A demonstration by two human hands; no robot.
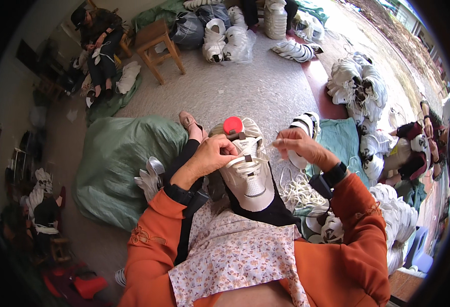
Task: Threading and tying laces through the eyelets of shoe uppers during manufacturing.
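White shoe [246,179]: on black cloth [282,215] at the floral apron's [240,256] far edge, toe nearest.
Left hand [210,156]: fingers pinching the shoe's lace [236,161].
Right hand [302,147]: fingers pressed together beside the shoe; lace grip unclear.
Wooden stool [153,35]: on the floor [235,87] beyond.

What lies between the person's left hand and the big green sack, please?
In the head view, a black-clothed leg lies between the left hand and the green sack.
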